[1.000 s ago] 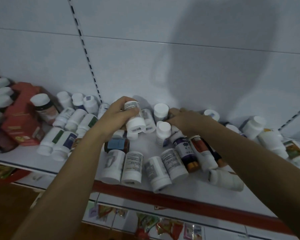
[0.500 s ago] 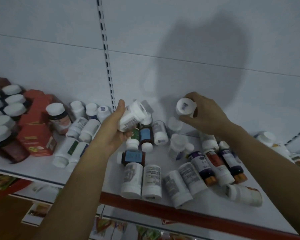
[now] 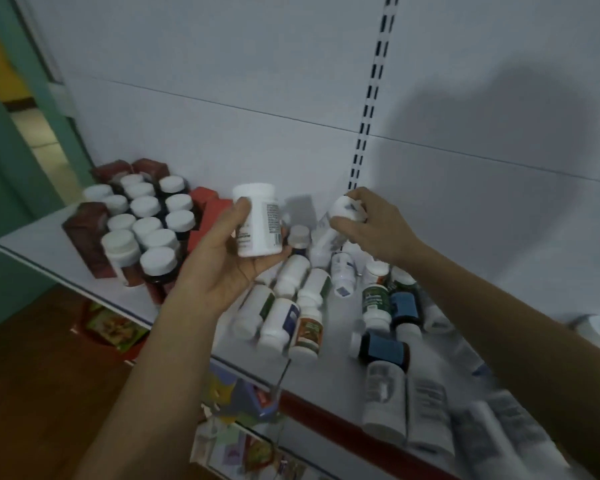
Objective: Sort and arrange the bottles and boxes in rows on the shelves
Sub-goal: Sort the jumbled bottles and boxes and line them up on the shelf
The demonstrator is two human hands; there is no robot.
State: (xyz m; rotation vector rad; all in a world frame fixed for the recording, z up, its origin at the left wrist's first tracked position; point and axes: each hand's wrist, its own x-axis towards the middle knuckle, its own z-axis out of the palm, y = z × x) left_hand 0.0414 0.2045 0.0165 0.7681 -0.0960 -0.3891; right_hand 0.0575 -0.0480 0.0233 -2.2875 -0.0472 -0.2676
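Note:
My left hand (image 3: 227, 258) grips a white labelled bottle (image 3: 258, 220) upright above the white shelf (image 3: 42, 244). To its right, my right hand (image 3: 373, 223) holds a second white bottle (image 3: 343, 211) by its cap end, tilted, above the pile. Several loose bottles lie on their sides beneath both hands, among them a white one (image 3: 291, 275), a green-labelled one (image 3: 374, 301) and a blue-labelled dark one (image 3: 383, 348). At the shelf's left end several dark bottles with white caps (image 3: 146, 225) stand upright in rows beside dark red boxes (image 3: 85, 235).
The shelf's red front edge (image 3: 323, 414) runs lower right. A slotted upright (image 3: 369, 109) splits the white back panel. Orange-red boxes (image 3: 210, 206) stand behind the held bottle. Packets (image 3: 243, 445) lie on the lower shelf. A green door frame (image 3: 49, 95) is at the left.
Both hands lifted a bottle out of the pile and carried it left. My view swung left, bringing the upright rows and boxes at the shelf's end into sight.

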